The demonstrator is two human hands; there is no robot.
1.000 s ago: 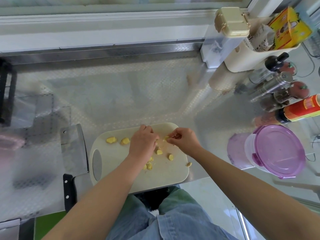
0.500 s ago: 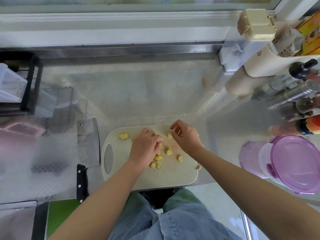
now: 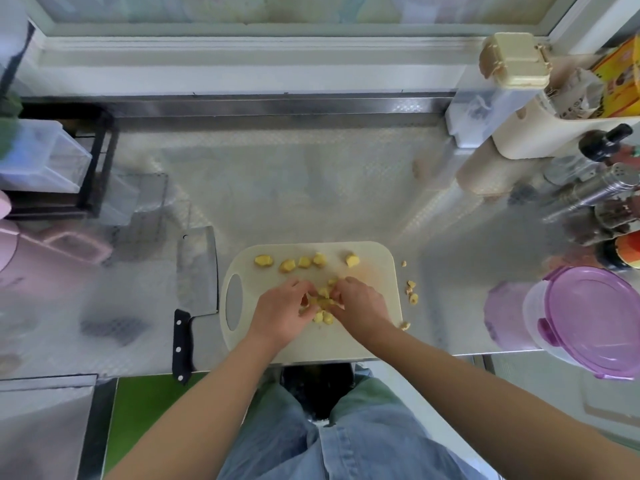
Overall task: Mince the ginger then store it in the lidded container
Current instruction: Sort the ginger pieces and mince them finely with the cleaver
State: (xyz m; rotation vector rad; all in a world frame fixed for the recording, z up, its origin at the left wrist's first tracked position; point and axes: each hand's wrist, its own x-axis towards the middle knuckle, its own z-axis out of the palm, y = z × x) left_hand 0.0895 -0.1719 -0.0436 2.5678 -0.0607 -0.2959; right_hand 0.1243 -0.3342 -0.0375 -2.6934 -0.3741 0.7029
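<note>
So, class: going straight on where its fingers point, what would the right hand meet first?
The right hand would likely meet the gathered ginger pieces first, then the left hand.

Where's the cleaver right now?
In the head view, the cleaver lies flat on the steel counter to the person's left, beside the handle-hole end of the cutting board, black handle pointing toward the counter's front edge.

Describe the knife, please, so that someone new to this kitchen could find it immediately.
Find the cream cutting board at the near edge of the steel counter. Directly left of it lies the cleaver. Its broad rectangular blade and black riveted handle set it apart.
</note>
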